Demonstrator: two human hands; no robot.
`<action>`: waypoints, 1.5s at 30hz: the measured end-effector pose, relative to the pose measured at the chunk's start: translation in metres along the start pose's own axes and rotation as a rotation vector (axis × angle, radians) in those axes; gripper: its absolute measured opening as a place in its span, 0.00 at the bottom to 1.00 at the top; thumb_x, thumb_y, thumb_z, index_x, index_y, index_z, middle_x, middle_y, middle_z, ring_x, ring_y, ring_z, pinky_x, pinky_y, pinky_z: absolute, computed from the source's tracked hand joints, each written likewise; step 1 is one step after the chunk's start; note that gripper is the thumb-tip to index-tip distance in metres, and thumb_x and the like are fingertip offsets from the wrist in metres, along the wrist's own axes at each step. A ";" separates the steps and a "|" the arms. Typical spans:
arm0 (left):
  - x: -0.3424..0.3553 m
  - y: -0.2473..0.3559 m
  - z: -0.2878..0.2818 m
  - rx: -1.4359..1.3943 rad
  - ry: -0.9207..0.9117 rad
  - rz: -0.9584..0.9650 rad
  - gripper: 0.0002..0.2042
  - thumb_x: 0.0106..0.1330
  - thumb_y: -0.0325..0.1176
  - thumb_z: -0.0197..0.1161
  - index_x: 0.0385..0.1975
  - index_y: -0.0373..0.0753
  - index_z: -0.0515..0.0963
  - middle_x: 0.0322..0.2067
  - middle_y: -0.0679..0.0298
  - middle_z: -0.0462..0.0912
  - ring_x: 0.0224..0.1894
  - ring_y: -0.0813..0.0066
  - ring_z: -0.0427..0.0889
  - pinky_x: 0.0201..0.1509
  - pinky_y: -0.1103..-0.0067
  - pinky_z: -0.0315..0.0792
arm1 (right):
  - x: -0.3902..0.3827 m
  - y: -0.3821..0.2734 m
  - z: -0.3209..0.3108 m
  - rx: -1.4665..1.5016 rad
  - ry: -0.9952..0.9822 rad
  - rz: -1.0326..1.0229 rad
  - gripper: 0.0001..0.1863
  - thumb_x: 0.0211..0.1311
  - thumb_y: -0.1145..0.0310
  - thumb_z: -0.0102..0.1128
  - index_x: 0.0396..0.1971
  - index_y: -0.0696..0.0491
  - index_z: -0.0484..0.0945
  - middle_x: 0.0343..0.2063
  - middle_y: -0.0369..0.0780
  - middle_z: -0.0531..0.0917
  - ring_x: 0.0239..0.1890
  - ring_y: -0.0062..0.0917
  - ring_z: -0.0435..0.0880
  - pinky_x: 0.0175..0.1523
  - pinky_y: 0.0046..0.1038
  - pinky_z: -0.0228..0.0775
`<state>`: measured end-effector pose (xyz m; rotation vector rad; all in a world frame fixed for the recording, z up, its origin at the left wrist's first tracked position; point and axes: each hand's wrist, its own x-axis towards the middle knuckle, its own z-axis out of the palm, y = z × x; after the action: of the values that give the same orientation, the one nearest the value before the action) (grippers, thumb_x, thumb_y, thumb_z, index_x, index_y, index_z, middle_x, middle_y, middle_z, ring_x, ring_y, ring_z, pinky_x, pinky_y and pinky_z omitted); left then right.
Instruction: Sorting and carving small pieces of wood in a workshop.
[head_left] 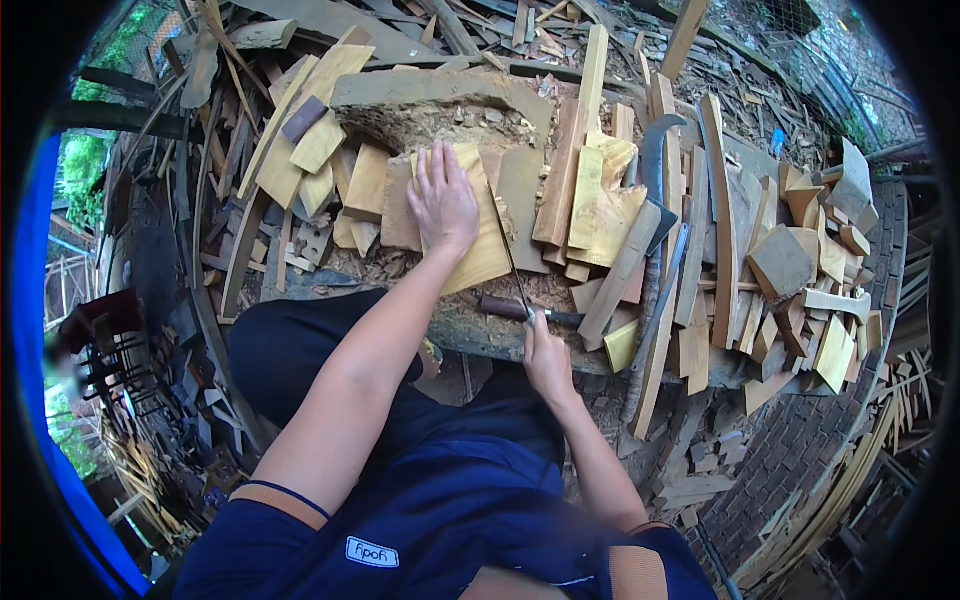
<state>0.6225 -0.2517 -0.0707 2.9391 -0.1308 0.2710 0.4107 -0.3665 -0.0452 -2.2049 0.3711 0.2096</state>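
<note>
My left hand [443, 208] lies flat on a yellow wooden board [482, 255], its fingers stretched out toward the far end. The board rests tilted on the cluttered work surface in front of me. My right hand [547, 358] is closed round the near end of a long, thin-bladed tool [507, 236]. Its dark blade is seen nearly edge-on and runs along the board's right edge; whether it is a saw or a knife I cannot tell. Just beyond my right hand lies a dark wooden handle [500, 306], crossing under the blade.
A hooked blade [656, 150] stands among wooden pieces on the right. A yellow notched block [605, 215] and long strips, such as a curved one [718, 220], lie nearby. Cut blocks are heaped at far right, an axe-shaped piece [838, 302] among them. Scrap wood [320, 140] crowds the left.
</note>
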 end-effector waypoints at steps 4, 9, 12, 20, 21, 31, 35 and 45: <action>-0.003 0.002 -0.001 0.013 -0.036 -0.013 0.26 0.73 0.40 0.45 0.70 0.43 0.59 0.72 0.66 0.55 0.75 0.64 0.49 0.72 0.57 0.50 | 0.025 0.003 0.007 0.083 0.083 -0.103 0.10 0.72 0.66 0.46 0.45 0.58 0.68 0.24 0.60 0.78 0.30 0.58 0.78 0.33 0.55 0.67; 0.000 0.001 -0.005 -0.007 -0.025 -0.010 0.26 0.73 0.39 0.45 0.70 0.43 0.59 0.72 0.66 0.55 0.75 0.63 0.49 0.72 0.57 0.49 | 0.012 0.004 0.009 0.018 0.064 -0.021 0.09 0.72 0.66 0.48 0.44 0.56 0.69 0.19 0.57 0.78 0.26 0.56 0.80 0.29 0.55 0.68; 0.000 0.000 -0.003 0.004 -0.028 -0.014 0.26 0.73 0.39 0.45 0.70 0.43 0.59 0.72 0.66 0.55 0.75 0.63 0.49 0.72 0.57 0.50 | 0.002 0.008 0.005 -0.005 -0.025 0.051 0.10 0.72 0.66 0.48 0.47 0.55 0.69 0.19 0.57 0.78 0.25 0.56 0.80 0.29 0.55 0.68; 0.001 0.000 0.000 0.005 -0.028 -0.015 0.26 0.73 0.40 0.45 0.70 0.42 0.59 0.72 0.66 0.56 0.75 0.63 0.50 0.72 0.58 0.50 | 0.015 0.009 0.017 0.026 0.074 -0.054 0.10 0.72 0.66 0.49 0.45 0.56 0.69 0.20 0.58 0.79 0.26 0.55 0.80 0.29 0.54 0.70; 0.000 0.000 0.000 -0.001 -0.013 -0.006 0.26 0.73 0.40 0.45 0.70 0.42 0.59 0.72 0.66 0.56 0.75 0.63 0.50 0.72 0.57 0.50 | 0.006 0.009 0.016 0.020 0.047 0.004 0.10 0.72 0.66 0.49 0.45 0.56 0.69 0.20 0.57 0.79 0.26 0.55 0.80 0.29 0.53 0.70; 0.002 0.001 -0.002 -0.029 -0.006 -0.007 0.26 0.73 0.39 0.45 0.70 0.41 0.59 0.72 0.66 0.56 0.75 0.63 0.50 0.73 0.57 0.48 | 0.023 0.000 0.014 0.027 0.173 -0.182 0.12 0.73 0.66 0.47 0.47 0.58 0.70 0.22 0.58 0.78 0.27 0.57 0.79 0.30 0.53 0.67; 0.002 0.001 -0.001 -0.012 -0.027 -0.021 0.25 0.73 0.40 0.45 0.70 0.42 0.59 0.72 0.66 0.56 0.74 0.63 0.50 0.72 0.57 0.50 | -0.011 0.006 0.012 0.006 0.029 0.022 0.12 0.72 0.66 0.48 0.48 0.57 0.70 0.22 0.58 0.79 0.28 0.56 0.80 0.30 0.53 0.67; 0.001 0.000 0.000 -0.044 -0.037 -0.028 0.26 0.74 0.41 0.44 0.70 0.44 0.58 0.73 0.67 0.54 0.75 0.64 0.48 0.74 0.57 0.46 | 0.018 0.009 0.027 0.040 0.081 -0.001 0.10 0.73 0.67 0.47 0.47 0.57 0.69 0.24 0.60 0.78 0.29 0.56 0.80 0.30 0.54 0.64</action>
<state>0.6234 -0.2519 -0.0703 2.9006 -0.0995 0.2072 0.4243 -0.3534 -0.0735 -2.1785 0.4153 0.1118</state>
